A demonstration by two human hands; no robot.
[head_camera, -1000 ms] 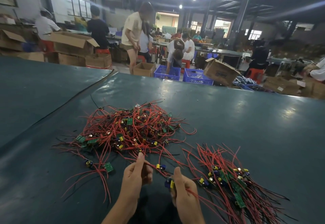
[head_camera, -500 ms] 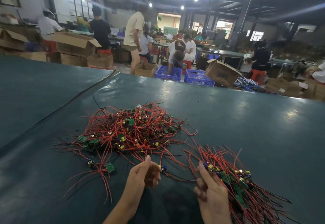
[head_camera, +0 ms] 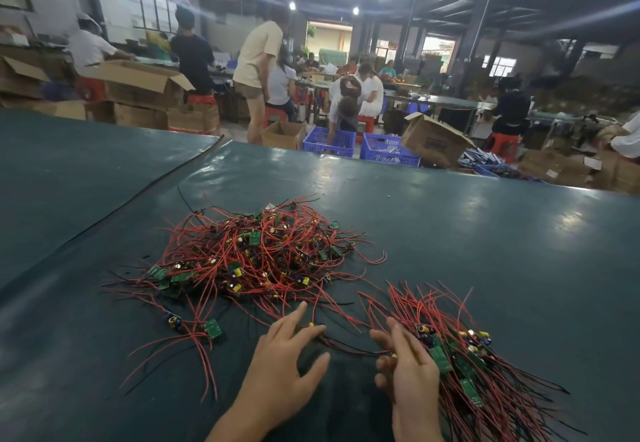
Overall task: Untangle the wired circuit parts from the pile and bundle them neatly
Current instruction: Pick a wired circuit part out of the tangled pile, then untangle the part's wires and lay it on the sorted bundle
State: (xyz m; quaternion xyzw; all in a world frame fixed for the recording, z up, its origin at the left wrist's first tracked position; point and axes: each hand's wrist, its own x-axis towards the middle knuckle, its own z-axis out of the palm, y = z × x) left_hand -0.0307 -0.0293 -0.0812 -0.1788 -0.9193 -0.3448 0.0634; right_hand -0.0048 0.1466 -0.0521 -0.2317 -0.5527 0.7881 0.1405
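A tangled pile of red and black wires with small green circuit boards (head_camera: 263,254) lies on the dark green table (head_camera: 485,251). To its right lies a straighter bundle of the same wired parts (head_camera: 481,382), wires fanned out. My left hand (head_camera: 284,362) is spread flat, its fingertips touching a yellow-and-blue part (head_camera: 316,326) at the pile's near edge. My right hand (head_camera: 408,369) rests against the bundle's left side with loose fingers. A dark wire (head_camera: 346,348) runs between the two hands.
Two loose wired boards (head_camera: 213,329) lie left of my left hand. A seam (head_camera: 138,199) crosses the table at the left. Past the far edge are blue crates (head_camera: 329,143), cardboard boxes (head_camera: 433,143) and several people working.
My right hand carried a part rightward and laid it on the bundle. My left hand let go of the wire it pinched and now lies spread by the pile.
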